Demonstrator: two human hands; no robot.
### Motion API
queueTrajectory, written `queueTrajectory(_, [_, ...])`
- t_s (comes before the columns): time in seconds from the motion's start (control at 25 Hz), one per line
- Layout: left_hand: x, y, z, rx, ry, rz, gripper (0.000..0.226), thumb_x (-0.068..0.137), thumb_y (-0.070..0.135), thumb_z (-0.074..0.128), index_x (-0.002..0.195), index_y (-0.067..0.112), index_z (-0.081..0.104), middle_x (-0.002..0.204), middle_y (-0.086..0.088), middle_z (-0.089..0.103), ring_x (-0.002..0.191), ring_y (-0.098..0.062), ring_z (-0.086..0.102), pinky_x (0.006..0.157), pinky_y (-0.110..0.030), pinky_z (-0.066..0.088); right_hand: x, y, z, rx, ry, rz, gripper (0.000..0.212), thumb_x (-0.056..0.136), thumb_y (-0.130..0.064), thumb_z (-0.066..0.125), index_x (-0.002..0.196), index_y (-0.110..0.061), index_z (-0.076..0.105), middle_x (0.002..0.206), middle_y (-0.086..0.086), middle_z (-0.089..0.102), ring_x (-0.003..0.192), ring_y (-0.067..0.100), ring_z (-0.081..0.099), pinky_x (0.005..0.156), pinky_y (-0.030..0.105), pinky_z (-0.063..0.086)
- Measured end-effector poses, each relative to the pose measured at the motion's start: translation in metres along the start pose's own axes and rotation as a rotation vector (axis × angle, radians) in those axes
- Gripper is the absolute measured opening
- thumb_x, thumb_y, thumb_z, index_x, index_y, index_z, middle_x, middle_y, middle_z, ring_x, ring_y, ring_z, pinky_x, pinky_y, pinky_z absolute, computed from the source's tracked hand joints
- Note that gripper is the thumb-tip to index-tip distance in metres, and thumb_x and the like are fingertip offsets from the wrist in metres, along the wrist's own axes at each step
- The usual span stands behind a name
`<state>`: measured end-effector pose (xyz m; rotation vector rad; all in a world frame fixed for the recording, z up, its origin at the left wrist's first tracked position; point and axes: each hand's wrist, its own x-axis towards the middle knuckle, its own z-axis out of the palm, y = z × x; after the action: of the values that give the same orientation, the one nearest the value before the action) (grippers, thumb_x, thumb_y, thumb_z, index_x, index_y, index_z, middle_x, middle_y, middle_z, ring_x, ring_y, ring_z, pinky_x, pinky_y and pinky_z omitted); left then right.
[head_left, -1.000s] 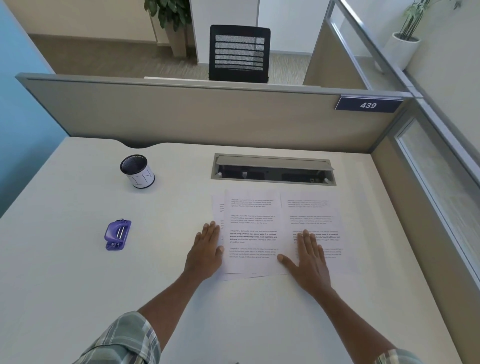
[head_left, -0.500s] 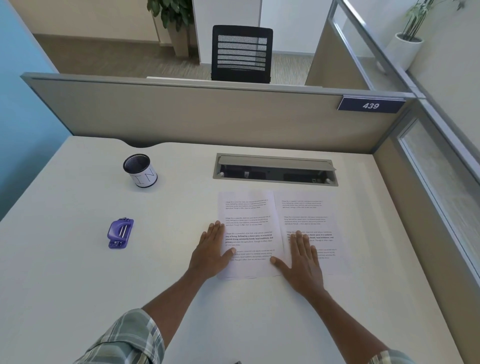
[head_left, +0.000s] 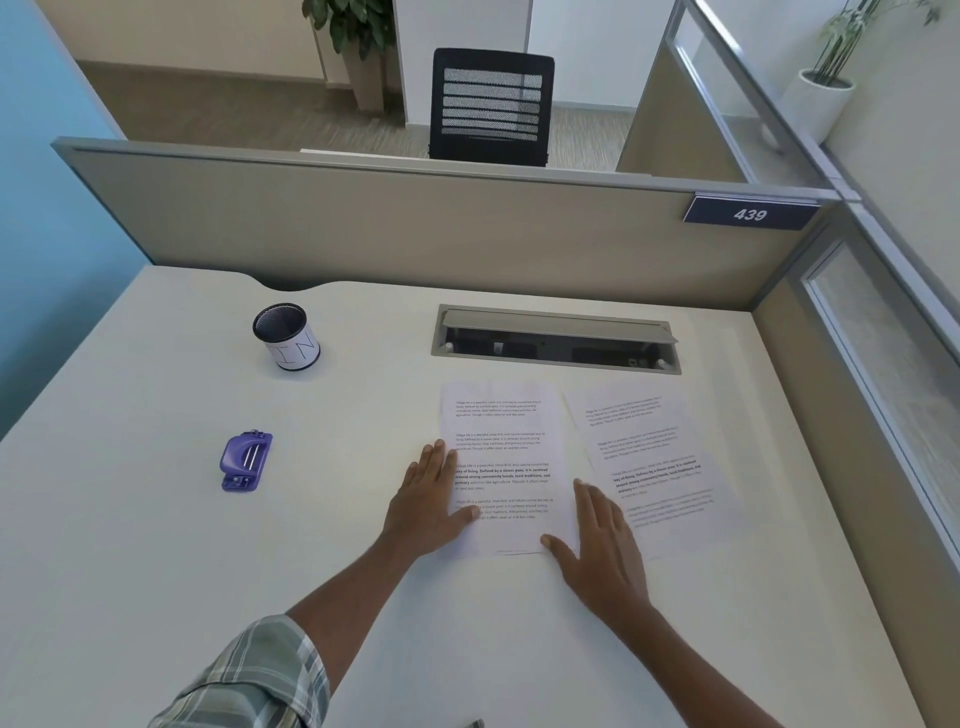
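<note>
White printed sheets in two lots on the pale worktop (head_left: 156, 545), just this side of the cable hatch (head_left: 556, 338): a squared stack (head_left: 511, 452) on the left, a single skewed page (head_left: 660, 467) just beside it on the right, top leaning away.

Left hand (head_left: 426, 499) laid flat, fingers straight and together, pressing the stack's left edge, thumb on the paper; nothing gripped. Right hand (head_left: 602, 551) likewise flat, lying along the seam between stack and page, thumb splayed near the stack's lower right corner, nothing held.

Likely step: gathering the loose page onto the stack and squaring the lot. To do it well:

- Pin the stack with the left palm, light pressure only, against creep of the lower sheets.
- Slide the right hand fully onto the skewed page and turn it, long edge parallel to the stack.
- Draw it across without lifting a corner.
- Check the bottom edges for a sheet peeking out.

Purple hole punch (head_left: 247, 462) and mesh pen cup (head_left: 287, 336) well apart to the left, out of the way.
</note>
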<state>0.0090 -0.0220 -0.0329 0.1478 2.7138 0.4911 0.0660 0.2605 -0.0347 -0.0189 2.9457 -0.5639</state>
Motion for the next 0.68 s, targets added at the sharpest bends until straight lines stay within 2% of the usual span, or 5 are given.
queueTrajectory(0.12, [0.0,0.001,0.001,0.008,0.0,0.003,0.101,0.108,0.063,0.051,0.176,0.012,-0.002,0.185,-0.009,-0.015,0.173,-0.025,-0.012,0.141,-0.041,-0.001,-0.015,-0.019,0.008,0.126,-0.02,0.143,0.085,0.1,-0.049,0.07,0.166,-0.012,0.032,0.158,0.008,0.051,0.142,0.031,0.049,0.106,0.043,0.054])
queueTrajectory(0.32, [-0.001,0.0,0.002,0.027,0.001,0.003,0.101,0.108,0.064,0.049,0.176,0.012,-0.002,0.185,-0.01,-0.015,0.173,-0.025,-0.012,0.141,-0.041,0.0,-0.009,-0.052,0.011,0.341,-0.016,0.349,0.081,0.1,-0.036,0.074,0.164,-0.007,0.033,0.152,0.015,0.05,0.14,0.037,0.045,0.115,0.048,0.043])
queueTrajectory(0.48, [0.0,0.0,0.003,0.035,0.007,0.007,0.101,0.108,0.064,0.049,0.176,0.011,-0.003,0.185,-0.01,-0.015,0.173,-0.026,-0.013,0.141,-0.041,-0.001,0.003,-0.062,0.01,0.445,-0.011,0.428,0.083,0.095,-0.038,0.08,0.16,-0.006,0.038,0.146,0.017,0.053,0.138,0.041,0.051,0.114,0.052,0.045])
queueTrajectory(0.6, [0.001,-0.001,0.004,0.047,0.007,0.011,0.101,0.108,0.064,0.049,0.176,0.01,-0.003,0.185,-0.011,-0.014,0.173,-0.027,-0.012,0.141,-0.042,-0.001,0.018,-0.064,0.006,0.607,0.012,0.451,0.067,0.088,-0.042,0.085,0.14,-0.012,0.055,0.133,0.012,0.063,0.13,0.036,0.059,0.106,0.047,0.051])
queueTrajectory(0.68, [0.001,-0.001,0.004,0.049,0.001,0.016,0.101,0.108,0.064,0.049,0.176,0.01,-0.003,0.185,-0.012,-0.014,0.173,-0.027,-0.012,0.141,-0.042,-0.001,0.029,-0.065,0.0,0.63,0.036,0.458,0.068,0.088,-0.049,0.083,0.141,-0.014,0.058,0.137,0.01,0.067,0.135,0.035,0.06,0.11,0.05,0.052])
